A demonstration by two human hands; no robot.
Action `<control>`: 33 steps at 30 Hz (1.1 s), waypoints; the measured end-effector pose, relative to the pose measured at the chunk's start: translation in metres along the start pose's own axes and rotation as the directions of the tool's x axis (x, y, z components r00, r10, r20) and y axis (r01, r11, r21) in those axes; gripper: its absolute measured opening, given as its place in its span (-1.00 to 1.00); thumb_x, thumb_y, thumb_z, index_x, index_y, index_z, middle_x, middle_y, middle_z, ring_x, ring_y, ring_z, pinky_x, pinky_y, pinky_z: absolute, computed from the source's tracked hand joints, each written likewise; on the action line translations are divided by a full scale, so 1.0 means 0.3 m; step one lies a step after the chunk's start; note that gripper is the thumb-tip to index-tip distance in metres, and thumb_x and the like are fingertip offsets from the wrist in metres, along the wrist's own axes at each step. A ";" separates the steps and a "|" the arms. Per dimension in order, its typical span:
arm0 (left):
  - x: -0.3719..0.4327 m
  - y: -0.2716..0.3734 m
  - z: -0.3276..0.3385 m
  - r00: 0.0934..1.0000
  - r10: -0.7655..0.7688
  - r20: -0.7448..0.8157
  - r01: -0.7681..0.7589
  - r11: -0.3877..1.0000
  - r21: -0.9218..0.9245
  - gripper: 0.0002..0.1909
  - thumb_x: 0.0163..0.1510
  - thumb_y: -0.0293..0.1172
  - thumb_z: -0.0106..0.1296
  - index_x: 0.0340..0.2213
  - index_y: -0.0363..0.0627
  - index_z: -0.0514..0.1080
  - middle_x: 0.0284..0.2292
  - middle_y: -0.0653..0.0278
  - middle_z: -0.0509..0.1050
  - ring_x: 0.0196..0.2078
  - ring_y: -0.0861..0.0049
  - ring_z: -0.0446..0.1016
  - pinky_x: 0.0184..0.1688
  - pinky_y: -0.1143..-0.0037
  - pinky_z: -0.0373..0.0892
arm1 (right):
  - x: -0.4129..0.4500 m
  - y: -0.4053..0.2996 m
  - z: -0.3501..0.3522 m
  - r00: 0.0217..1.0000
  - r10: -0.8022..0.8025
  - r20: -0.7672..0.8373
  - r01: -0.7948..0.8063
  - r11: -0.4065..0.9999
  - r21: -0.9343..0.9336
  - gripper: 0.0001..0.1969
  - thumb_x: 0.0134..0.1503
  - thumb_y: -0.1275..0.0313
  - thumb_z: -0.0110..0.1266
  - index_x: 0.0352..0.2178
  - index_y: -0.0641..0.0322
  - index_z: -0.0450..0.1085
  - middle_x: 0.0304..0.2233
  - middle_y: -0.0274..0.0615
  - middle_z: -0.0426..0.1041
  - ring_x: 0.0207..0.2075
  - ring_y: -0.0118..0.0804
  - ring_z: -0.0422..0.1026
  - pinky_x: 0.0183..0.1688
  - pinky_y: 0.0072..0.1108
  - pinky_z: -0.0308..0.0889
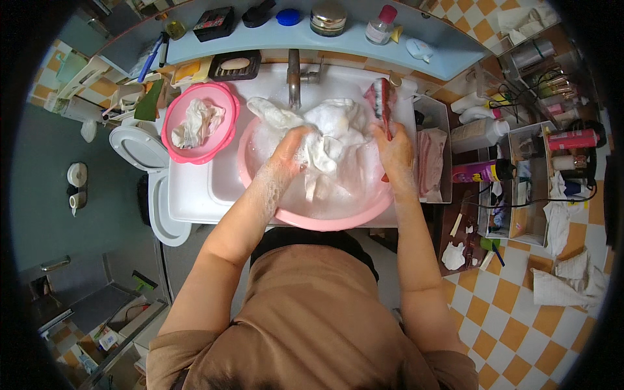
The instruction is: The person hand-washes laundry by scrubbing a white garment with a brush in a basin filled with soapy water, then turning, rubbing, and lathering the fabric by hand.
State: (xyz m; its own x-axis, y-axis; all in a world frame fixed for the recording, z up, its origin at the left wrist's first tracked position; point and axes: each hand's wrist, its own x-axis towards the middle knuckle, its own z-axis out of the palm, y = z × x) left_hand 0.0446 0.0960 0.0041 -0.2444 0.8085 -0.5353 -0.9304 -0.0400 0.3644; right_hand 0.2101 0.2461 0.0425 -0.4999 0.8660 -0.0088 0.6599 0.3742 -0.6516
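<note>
A large pink plastic basin (327, 224) of sudsy water stands in the white sink (192, 192), in front of the metal faucet (293, 80). Soapy white cloth (336, 122) lies bunched in it, partly above the foam. My left hand (290, 148), wet with suds, grips the cloth at its left side. In my right hand (396, 151), over the basin's right side, is a red scrub brush (383, 100), its head pointing up and away from me. A smaller pink basin (195, 158) on the sink's left holds crumpled white cloth (197, 122).
A soap dish (246, 73) with a bar sits behind the sink, beneath a light-blue shelf (273, 43) with jars and bottles. At the right are a bin with folded pink cloth (430, 163), several bottles and organizer boxes (529, 229). A white toilet (161, 209) stands left of the sink.
</note>
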 end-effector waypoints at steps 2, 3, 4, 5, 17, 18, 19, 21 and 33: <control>0.001 -0.002 -0.025 0.999 0.014 0.048 -0.012 1.000 -0.027 -0.82 -0.05 -0.44 -0.04 -0.36 -0.25 0.40 -0.46 0.17 0.48 -0.43 0.33 0.53 -0.35 0.33 0.52 | -0.009 0.042 0.045 0.994 0.003 0.110 -0.011 0.997 0.073 -0.45 0.02 0.13 0.17 -0.02 0.21 0.33 -0.42 -0.06 0.50 -0.37 -0.23 0.48 -0.21 -0.49 0.34; 0.007 0.001 -0.032 0.994 0.025 0.102 -0.020 0.998 -0.052 -0.84 -0.08 -0.45 -0.04 -0.41 -0.24 0.40 -0.49 0.18 0.47 -0.46 0.34 0.51 -0.36 0.34 0.51 | -0.023 0.096 0.098 0.979 -0.066 0.193 0.015 0.967 0.253 -0.52 0.01 0.14 0.16 -0.10 0.21 0.36 -0.36 0.00 0.50 -0.31 -0.11 0.47 -0.19 -0.44 0.33; 0.011 0.000 -0.049 0.995 0.030 0.098 -0.025 0.998 -0.053 -0.84 -0.08 -0.45 -0.04 -0.41 -0.24 0.40 -0.49 0.18 0.47 -0.46 0.34 0.51 -0.36 0.34 0.51 | -0.039 0.105 0.120 0.951 -0.153 0.268 0.025 0.903 0.428 -0.57 0.00 0.14 0.16 -0.18 0.20 0.40 -0.31 0.06 0.49 -0.25 0.01 0.46 -0.18 -0.38 0.32; 0.017 0.000 -0.067 0.993 0.047 0.105 -0.039 0.996 -0.079 -0.82 -0.07 -0.44 -0.04 -0.39 -0.25 0.40 -0.48 0.17 0.48 -0.47 0.33 0.52 -0.39 0.34 0.51 | -0.037 0.119 0.122 0.949 -0.158 0.272 0.027 0.903 0.430 -0.57 0.00 0.14 0.16 -0.18 0.20 0.40 -0.31 0.06 0.49 -0.25 0.01 0.46 -0.18 -0.38 0.32; -0.204 0.132 -0.113 0.999 0.038 0.001 -0.033 0.840 0.542 -0.48 0.02 -0.32 0.04 0.01 -0.31 0.30 -0.02 0.11 0.39 0.07 0.45 0.33 0.12 0.44 0.26 | -0.118 -0.107 -0.333 0.989 -0.017 0.145 -0.078 0.780 0.620 -0.81 0.08 0.49 0.05 -0.26 0.35 0.36 -0.52 -0.39 0.35 -0.56 -0.59 0.28 -0.56 -0.70 0.18; -0.232 0.147 -0.095 0.996 0.090 0.013 -0.084 0.855 0.511 -0.47 0.04 -0.32 0.05 0.02 -0.32 0.28 -0.01 0.10 0.38 0.07 0.44 0.33 0.11 0.43 0.26 | -0.118 -0.106 -0.350 0.995 -0.043 0.095 -0.033 0.729 0.684 -0.78 0.09 0.47 0.09 -0.23 0.35 0.34 -0.50 -0.41 0.37 -0.58 -0.61 0.27 -0.57 -0.75 0.16; -0.260 0.157 -0.101 0.989 0.148 0.014 -0.136 0.869 0.477 -0.46 0.05 -0.31 0.06 0.03 -0.33 0.26 0.01 0.09 0.37 0.07 0.42 0.33 0.11 0.42 0.27 | -0.123 -0.125 -0.381 0.989 -0.129 0.076 0.034 0.686 0.726 -0.74 0.09 0.42 0.11 -0.22 0.35 0.34 -0.49 -0.39 0.38 -0.58 -0.61 0.28 -0.56 -0.77 0.16; -0.281 0.177 -0.139 0.990 0.118 0.079 -0.140 0.908 0.394 -0.48 0.07 -0.31 0.06 0.01 -0.35 0.26 -0.01 0.08 0.37 0.04 0.41 0.37 0.06 0.40 0.32 | -0.135 -0.178 -0.440 0.974 -0.217 0.062 0.095 0.646 0.758 -0.70 0.10 0.36 0.13 -0.21 0.36 0.34 -0.50 -0.37 0.39 -0.59 -0.61 0.29 -0.56 -0.79 0.16; -0.254 0.130 -0.110 0.369 0.901 0.229 -0.050 -0.227 0.973 -0.71 0.05 -0.23 0.02 -0.36 -0.27 0.39 -0.46 -0.09 0.46 -0.40 -0.01 0.45 -0.33 0.23 0.36 | 0.035 -0.148 -0.143 1.000 0.025 -0.007 -0.015 0.770 0.638 -0.86 0.06 0.41 0.15 -0.41 0.28 0.41 -0.65 -0.40 0.33 -0.63 -0.63 0.22 -0.58 -0.71 0.16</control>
State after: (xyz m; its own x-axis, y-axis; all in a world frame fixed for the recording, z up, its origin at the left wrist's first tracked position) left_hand 0.0179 0.0134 0.0340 -0.8657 0.3969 0.3051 0.4889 0.5396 0.6854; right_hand 0.1996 0.2529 0.1037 -0.4793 0.8774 -0.0204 0.1575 0.0631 -0.9855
